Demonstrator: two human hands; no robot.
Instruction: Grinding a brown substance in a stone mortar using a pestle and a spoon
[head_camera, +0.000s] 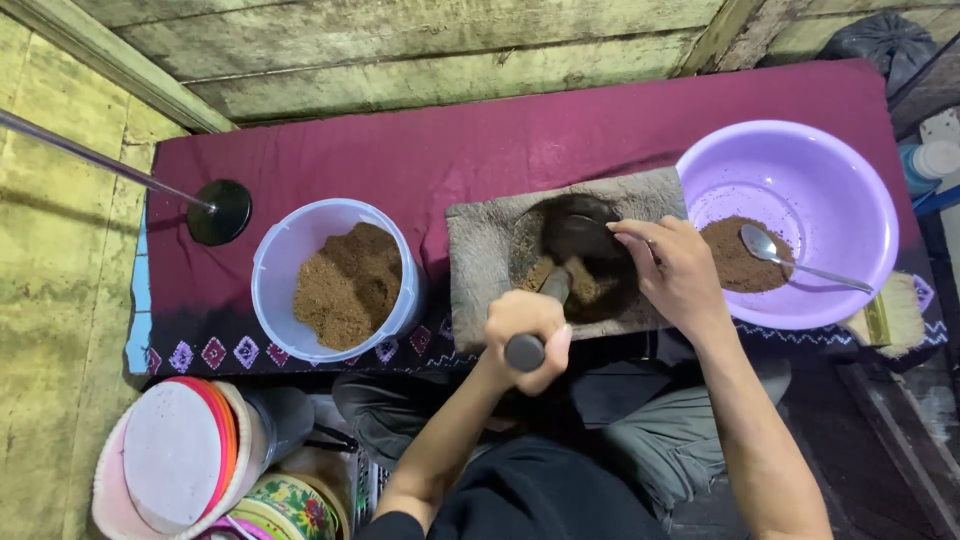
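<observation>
Both hands (600, 300) over mortar (560, 250); bucket (335, 280), basin (790, 220) flank closely.

A plain rural home, at a spot for grinding food by hand: bare, weathered plank walls (420, 50) and floor (60, 250) close round a low desk (420, 150) under a maroon cloth. A stone mortar (480, 250) sits right at the grips, with a white bucket (275, 270) of brown powder to their left and a purple basin (840, 190) with a spoon (765, 245) to their right. Stacked plastic plates (180, 455) lie on the floor, below and left of the grips.
</observation>
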